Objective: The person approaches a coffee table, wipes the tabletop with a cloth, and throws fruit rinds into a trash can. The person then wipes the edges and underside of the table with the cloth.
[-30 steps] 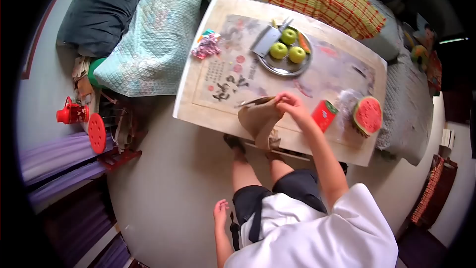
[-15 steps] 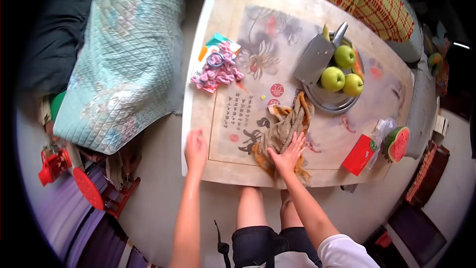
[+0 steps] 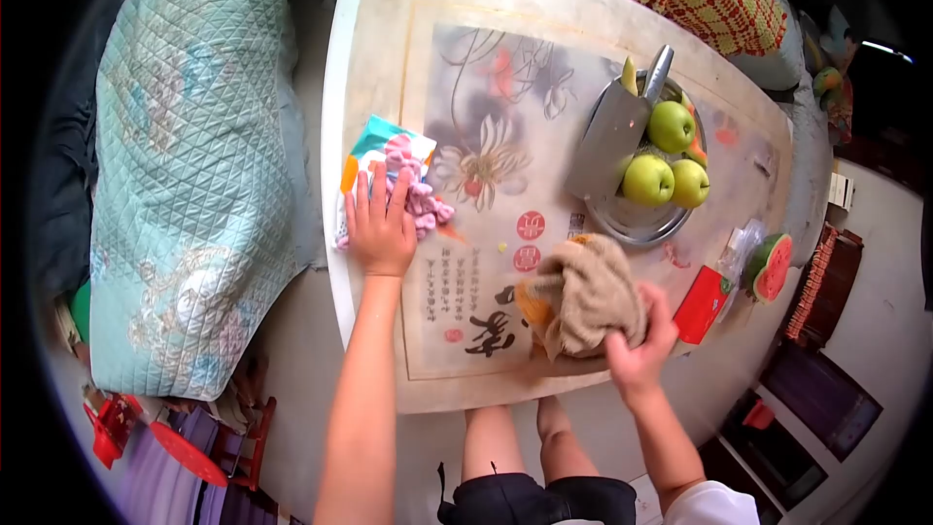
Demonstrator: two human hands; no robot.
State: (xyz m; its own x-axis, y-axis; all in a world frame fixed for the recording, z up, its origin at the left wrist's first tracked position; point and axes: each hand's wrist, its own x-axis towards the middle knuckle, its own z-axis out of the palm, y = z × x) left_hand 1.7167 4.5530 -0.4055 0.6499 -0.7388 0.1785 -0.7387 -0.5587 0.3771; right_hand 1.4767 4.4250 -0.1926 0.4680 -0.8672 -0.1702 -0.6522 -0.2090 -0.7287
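Observation:
My left hand [image 3: 381, 233] lies with fingers stretched over a pink ruffled hair band [image 3: 420, 202] and a colourful packet [image 3: 369, 141] at the table's left side, partly covering both. At the table's front, my right hand [image 3: 643, 342] grips the edge of a bunched brown towel [image 3: 588, 292] with orange trim, which bulges up from the tabletop. Behind the towel stands a round metal tray [image 3: 637, 231] bearing green apples [image 3: 648, 180]. A cleaver [image 3: 609, 141] rests across the tray's left side, its handle pointing away from me.
To the right lie a red box [image 3: 702, 305], a clear plastic bag [image 3: 741, 251] and a cut watermelon [image 3: 770, 269]. The table [image 3: 379, 49] has a printed flower cover. A quilt-covered seat [image 3: 194, 165] is on the left, with a red stool [image 3: 190, 452] below it.
My left hand has moved forward onto the pink hair band and packet. My right hand has shifted right and gathered the towel, which was spread flatter before.

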